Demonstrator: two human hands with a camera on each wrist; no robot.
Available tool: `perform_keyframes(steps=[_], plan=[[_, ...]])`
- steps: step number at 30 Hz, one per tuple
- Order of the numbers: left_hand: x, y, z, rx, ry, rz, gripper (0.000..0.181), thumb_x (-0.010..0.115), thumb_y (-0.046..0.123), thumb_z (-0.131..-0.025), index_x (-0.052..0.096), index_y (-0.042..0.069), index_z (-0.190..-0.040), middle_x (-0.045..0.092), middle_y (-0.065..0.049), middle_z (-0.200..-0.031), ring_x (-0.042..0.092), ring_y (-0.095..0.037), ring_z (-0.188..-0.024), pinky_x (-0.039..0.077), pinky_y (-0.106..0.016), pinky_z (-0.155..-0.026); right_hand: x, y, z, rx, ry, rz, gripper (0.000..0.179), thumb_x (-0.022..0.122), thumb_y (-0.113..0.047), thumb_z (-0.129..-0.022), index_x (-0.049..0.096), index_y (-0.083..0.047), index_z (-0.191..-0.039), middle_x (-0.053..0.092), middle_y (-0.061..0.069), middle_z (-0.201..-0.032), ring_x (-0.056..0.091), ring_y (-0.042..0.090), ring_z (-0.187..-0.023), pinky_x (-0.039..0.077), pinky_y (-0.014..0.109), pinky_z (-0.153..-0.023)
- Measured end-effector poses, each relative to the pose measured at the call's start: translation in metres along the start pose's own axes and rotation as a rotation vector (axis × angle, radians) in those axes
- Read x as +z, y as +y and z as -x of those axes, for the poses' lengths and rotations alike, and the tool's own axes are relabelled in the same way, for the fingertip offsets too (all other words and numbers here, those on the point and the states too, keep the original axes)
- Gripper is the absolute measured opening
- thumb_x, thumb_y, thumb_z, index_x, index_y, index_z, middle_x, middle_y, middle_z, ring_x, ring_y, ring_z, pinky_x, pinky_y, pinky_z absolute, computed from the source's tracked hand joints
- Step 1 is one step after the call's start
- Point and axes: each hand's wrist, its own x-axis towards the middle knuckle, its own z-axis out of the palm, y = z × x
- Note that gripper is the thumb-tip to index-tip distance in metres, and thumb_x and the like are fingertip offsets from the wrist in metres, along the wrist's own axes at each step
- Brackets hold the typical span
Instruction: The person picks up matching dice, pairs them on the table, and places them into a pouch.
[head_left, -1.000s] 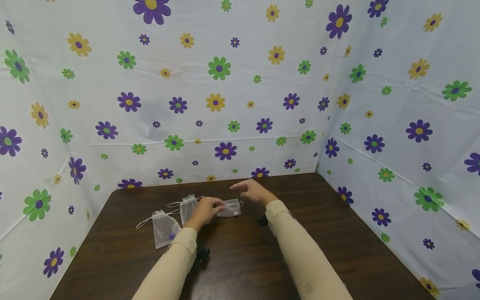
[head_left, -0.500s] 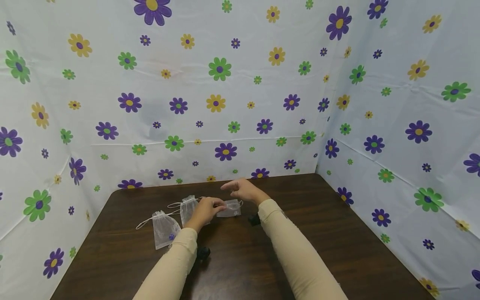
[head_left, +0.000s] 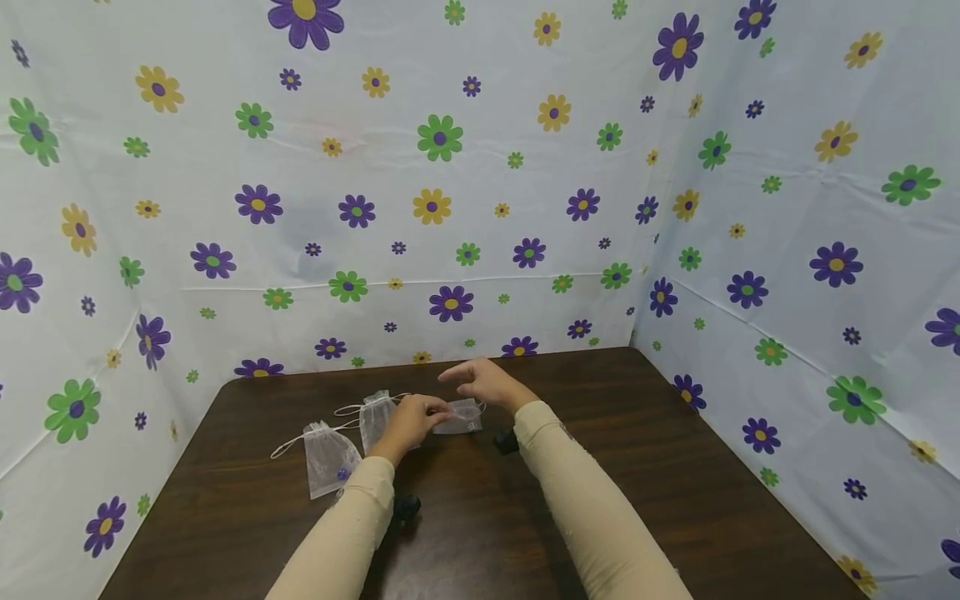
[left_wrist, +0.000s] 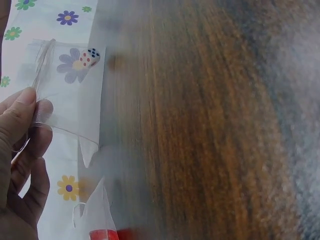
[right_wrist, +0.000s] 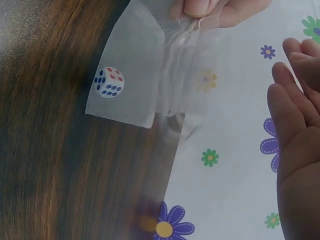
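Between its thumb and fingertips my left hand (head_left: 408, 423) pinches a sheer white drawstring pouch (right_wrist: 137, 75) by one edge near the gathered top. A white die (right_wrist: 109, 82) with red and blue dots shows through the mesh in a bottom corner. In the left wrist view the same die (left_wrist: 90, 57) sits at the pouch's upper corner. My right hand (head_left: 489, 383) hovers just beyond and right of the pouch, holding nothing, its fingers extended and slightly bent toward the left.
Left of my left hand lies a sheer pouch (head_left: 328, 467) with a small purple-blue item inside. Another pouch (head_left: 375, 417), partly hidden by my left hand, lies behind it; something red (left_wrist: 104, 234) shows in a pouch. Flowered cloth (head_left: 450, 208) rises behind the brown table (head_left: 675, 492).
My right hand has moved left, closer to the pouch and my left hand, mostly in the first half second. My left hand has stayed in place, pinching the pouch.
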Motion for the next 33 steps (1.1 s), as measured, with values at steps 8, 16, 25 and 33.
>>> perform_keyframes(steps=[8, 16, 25, 33], plan=[[-0.001, -0.002, 0.002, 0.000, -0.003, 0.025, 0.005, 0.079, 0.016, -0.088, 0.081, 0.016, -0.092, 0.077, 0.005, -0.092, 0.071, -0.014, -0.085, 0.057, -0.039, -0.079, 0.000, 0.004, 0.004, 0.018, 0.018, 0.078, 0.036, 0.053, 0.001, -0.101, 0.067, -0.007, -0.133, 0.063, 0.009, -0.138, 0.060, 0.029, -0.125, 0.050, 0.046, -0.102], [-0.003, -0.004, 0.002, -0.004, -0.001, 0.022, 0.005, 0.079, 0.018, -0.088, 0.081, 0.018, -0.093, 0.076, 0.006, -0.092, 0.069, -0.012, -0.084, 0.057, -0.037, -0.078, 0.003, 0.025, 0.012, 0.096, -0.095, 0.129, 0.042, 0.065, -0.010, -0.099, 0.058, 0.000, -0.139, 0.060, 0.015, -0.140, 0.056, 0.034, -0.130, 0.046, 0.047, -0.106], [-0.006, -0.007, 0.004, -0.005, 0.014, 0.048, 0.005, 0.079, 0.019, -0.089, 0.080, 0.016, -0.092, 0.075, 0.007, -0.088, 0.066, -0.007, -0.077, 0.054, -0.031, -0.072, 0.013, 0.041, 0.016, 0.124, -0.043, 0.217, 0.032, 0.075, -0.003, -0.090, 0.071, 0.002, -0.122, 0.074, 0.013, -0.112, 0.068, 0.023, -0.095, 0.056, 0.036, -0.086], [-0.008, -0.013, 0.003, -0.027, 0.007, 0.085, 0.005, 0.079, 0.018, -0.088, 0.080, 0.014, -0.092, 0.076, 0.005, -0.089, 0.067, -0.011, -0.078, 0.055, -0.033, -0.073, 0.017, 0.046, 0.017, 0.164, 0.005, 0.084, 0.011, 0.071, -0.004, -0.094, 0.079, 0.000, -0.101, 0.076, 0.011, -0.094, 0.071, 0.023, -0.081, 0.060, 0.031, -0.072]])
